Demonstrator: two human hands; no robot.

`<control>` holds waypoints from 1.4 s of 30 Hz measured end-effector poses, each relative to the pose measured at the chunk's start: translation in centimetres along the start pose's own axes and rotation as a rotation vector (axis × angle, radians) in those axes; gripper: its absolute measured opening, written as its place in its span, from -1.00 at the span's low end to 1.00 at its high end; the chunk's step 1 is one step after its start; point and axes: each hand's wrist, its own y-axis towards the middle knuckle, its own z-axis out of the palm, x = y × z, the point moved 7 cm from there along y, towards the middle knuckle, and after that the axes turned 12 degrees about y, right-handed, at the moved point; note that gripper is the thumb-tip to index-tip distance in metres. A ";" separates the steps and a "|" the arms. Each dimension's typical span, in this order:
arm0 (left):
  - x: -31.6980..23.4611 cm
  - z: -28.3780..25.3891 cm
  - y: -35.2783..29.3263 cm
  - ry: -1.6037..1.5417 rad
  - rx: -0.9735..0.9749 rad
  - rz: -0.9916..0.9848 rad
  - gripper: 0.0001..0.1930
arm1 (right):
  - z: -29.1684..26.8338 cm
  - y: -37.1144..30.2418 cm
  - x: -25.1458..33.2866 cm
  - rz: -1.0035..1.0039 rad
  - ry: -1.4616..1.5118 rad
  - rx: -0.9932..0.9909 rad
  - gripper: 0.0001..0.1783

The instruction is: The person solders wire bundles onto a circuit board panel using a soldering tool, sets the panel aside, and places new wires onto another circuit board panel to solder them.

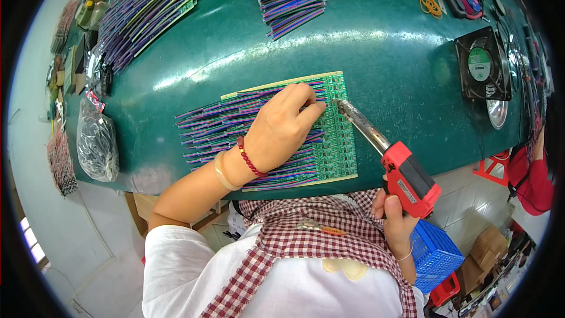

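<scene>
Apparently busy soldering striped wires (220,125) onto a green circuit board (342,156), perhaps partway through, judging by the many strands lying under and leftward of the left fingers (311,113). Holding those fingers low over the board, thumb and forefinger drawn together at the tips; cannot tell from this angle whether clamped on a strand. Gripping the handle of a red-and-black soldering gun (410,179) with the right fingers (392,206), curled around it, nearer the checked apron (282,232) and well apart from the left ones. Aiming the metal barrel away and leftward, with the tip just right of the left fingertips, above the board; cannot tell whether touching it. Keeping the board flat on the table (406,88), directly beneath the left fingers. Note also a pile of loose wires (288,0) beyond the left fingers and a black fan (479,65) far to their right. Calling next, in all likelihood, for a steady left hold and a small, careful touch of the tip, without grazing skin or neighbouring strands.
</scene>
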 end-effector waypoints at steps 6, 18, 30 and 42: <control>-0.1 0.1 0.1 0.002 0.001 0.004 -0.77 | -0.4 -0.2 0.2 -0.044 -0.014 -0.012 -0.55; -0.2 -0.2 0.1 -0.009 0.014 0.013 -0.76 | -0.2 -0.2 -0.7 0.039 -0.075 0.038 -0.64; -0.3 -0.1 0.1 -0.007 0.013 0.028 -0.75 | -0.7 -0.6 -0.9 0.047 -0.112 0.036 -0.57; -0.3 -0.1 0.0 0.006 0.018 0.029 -0.75 | -0.3 -0.8 -0.8 0.042 -0.087 0.017 -0.62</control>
